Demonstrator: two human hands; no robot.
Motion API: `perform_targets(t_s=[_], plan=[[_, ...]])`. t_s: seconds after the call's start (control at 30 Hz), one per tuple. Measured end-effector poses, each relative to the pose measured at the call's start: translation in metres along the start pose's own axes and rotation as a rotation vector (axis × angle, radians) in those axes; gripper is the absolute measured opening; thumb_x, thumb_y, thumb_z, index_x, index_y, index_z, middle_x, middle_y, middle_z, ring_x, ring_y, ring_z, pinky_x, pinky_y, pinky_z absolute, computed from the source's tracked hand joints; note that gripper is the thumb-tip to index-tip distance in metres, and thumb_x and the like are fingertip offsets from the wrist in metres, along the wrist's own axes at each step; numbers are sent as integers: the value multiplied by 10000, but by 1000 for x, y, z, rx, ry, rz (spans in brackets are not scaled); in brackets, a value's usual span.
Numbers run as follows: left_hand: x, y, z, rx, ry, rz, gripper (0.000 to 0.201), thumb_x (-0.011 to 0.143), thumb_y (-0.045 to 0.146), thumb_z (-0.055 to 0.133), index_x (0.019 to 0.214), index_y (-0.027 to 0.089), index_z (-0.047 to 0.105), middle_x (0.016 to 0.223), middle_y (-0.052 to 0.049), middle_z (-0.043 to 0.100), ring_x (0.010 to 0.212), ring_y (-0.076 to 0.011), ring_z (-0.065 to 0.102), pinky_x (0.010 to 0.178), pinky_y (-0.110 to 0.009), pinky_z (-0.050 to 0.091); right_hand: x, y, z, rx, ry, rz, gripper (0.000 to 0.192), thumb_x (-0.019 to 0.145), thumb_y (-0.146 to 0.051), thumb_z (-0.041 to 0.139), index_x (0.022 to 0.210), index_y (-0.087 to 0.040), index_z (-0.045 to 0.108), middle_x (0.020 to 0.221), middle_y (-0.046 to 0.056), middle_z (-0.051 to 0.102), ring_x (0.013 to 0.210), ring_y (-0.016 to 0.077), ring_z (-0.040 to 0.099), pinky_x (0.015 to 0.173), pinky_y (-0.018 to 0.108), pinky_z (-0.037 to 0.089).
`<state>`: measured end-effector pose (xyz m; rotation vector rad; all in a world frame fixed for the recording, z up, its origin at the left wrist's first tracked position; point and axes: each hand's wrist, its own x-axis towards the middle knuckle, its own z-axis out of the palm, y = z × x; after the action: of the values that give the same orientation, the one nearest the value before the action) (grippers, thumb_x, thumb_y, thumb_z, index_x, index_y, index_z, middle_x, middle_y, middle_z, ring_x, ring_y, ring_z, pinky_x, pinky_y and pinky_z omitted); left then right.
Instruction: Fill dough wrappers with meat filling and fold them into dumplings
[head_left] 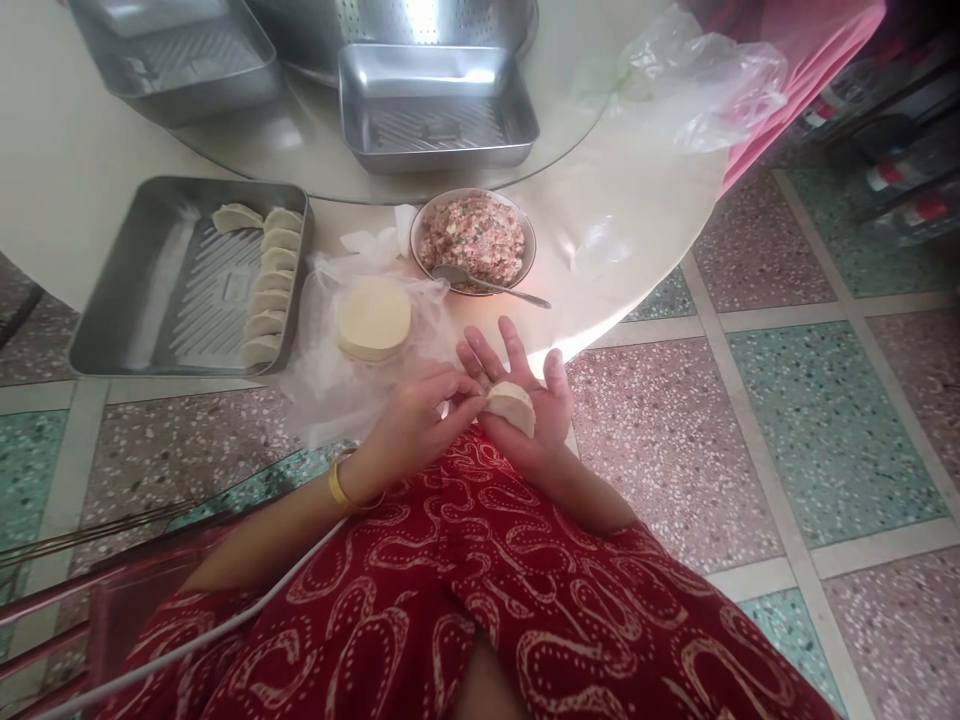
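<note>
My right hand (536, 415) is open with its palm up and its fingers spread. A folded, half-moon dumpling (512, 407) rests across that palm. From the left, my left hand (431, 412) is closed in a pinch, thumb and fingertips at the dumpling's near corner. Just beyond my hands stands a bowl of minced filling (476, 235), with a metal spoon (517, 294) leaning on its rim. A stack of round wrappers (373, 318) lies on a clear plastic bag (315, 400), close to my left hand.
A metal tray (169, 280) at left holds several folded dumplings along its right side. Two more metal trays (439, 150) (225, 90) and a perforated metal pot (442, 22) stand on the glass turntable. A crumpled plastic bag (697, 80) lies at the table's right edge.
</note>
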<state>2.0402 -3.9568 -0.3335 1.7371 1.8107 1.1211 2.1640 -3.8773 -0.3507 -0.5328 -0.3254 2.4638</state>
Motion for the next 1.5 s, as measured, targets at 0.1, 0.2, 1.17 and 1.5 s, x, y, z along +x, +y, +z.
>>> perform_targets(t_s=[0.1, 0.2, 1.17, 1.5], plan=[[0, 1, 0, 6, -18, -40, 161, 926, 236, 575, 806, 161, 651, 807, -11, 681, 744, -115, 607, 709, -255, 473, 0, 0, -1, 25, -14, 10, 597, 959, -656, 212, 1352, -317, 509, 1251, 44, 674, 1178, 193, 613, 1057, 420, 445], [-1, 1, -1, -1, -20, -44, 145, 921, 237, 588, 819, 160, 657, 817, -13, 690, 753, -116, 614, 716, -251, 474, 0, 1, -2, 45, -27, 19, 590, 966, -648, 200, 1331, -318, 525, 1252, 39, 676, 1172, 189, 615, 1059, 416, 445], [0, -4, -7, 83, 52, 143, 78, 925, 173, 605, 971, 162, 667, 909, -22, 699, 860, -116, 637, 794, -241, 504, 0, -2, 0, 47, 1, 60, 572, 959, -614, 214, 1300, -296, 543, 1244, 67, 675, 1129, 195, 623, 968, 422, 510], [1, -5, -1, 227, 142, 322, 64, 891, 167, 653, 942, 145, 685, 845, -54, 691, 786, -150, 595, 720, -288, 497, 1, -3, 0, 85, 4, 66, 582, 975, -602, 186, 1286, -279, 557, 1206, 68, 702, 1109, 183, 650, 962, 376, 522]])
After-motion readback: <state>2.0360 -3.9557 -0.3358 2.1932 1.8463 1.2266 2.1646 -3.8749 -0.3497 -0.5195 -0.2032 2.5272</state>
